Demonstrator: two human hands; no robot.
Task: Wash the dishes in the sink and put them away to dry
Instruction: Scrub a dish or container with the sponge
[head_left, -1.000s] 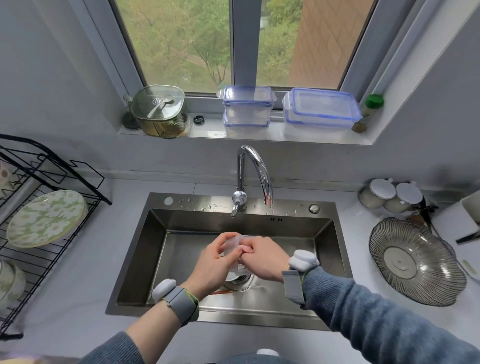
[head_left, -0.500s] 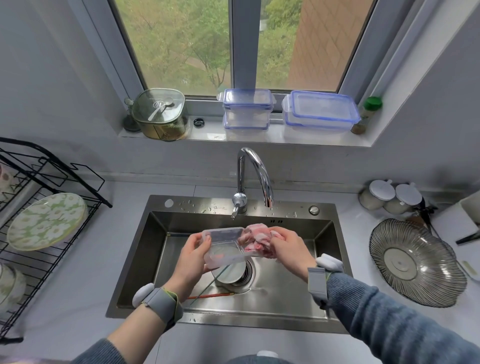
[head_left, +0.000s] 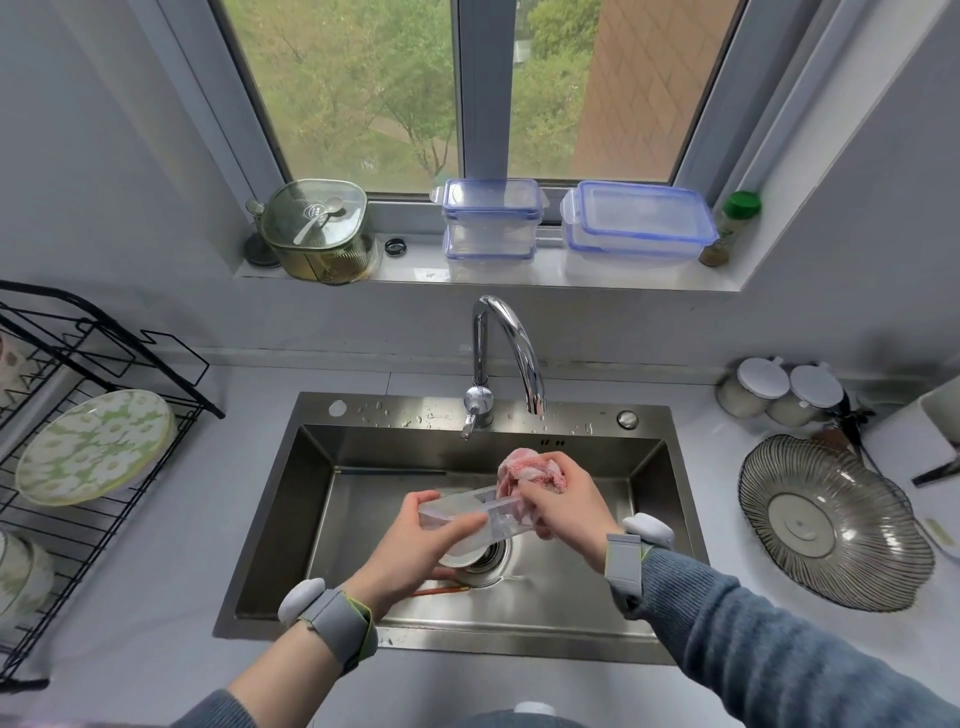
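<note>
While the left hand (head_left: 415, 540) grips the clear rectangular plastic container (head_left: 467, 514) by its near end, fingers curled round the rim, the right hand (head_left: 558, 501) pinches a bunched pink dishcloth (head_left: 519, 470) against the container's far end. A second ago both hands were clasped together low over the drain; now the container is lifted, turned on its side and held above the drain of the stainless steel sink (head_left: 363, 519), so scrubbing looks under way (rinsing and racking are yet to come). A thin red chopstick-like stick (head_left: 441, 591) lies on the sink floor, unwashed. Further back, the chrome curved tap (head_left: 506, 358) shows no running water. On the left, the black wire drying rack (head_left: 104, 364) holds a green floral round plate (head_left: 93, 447).
</note>
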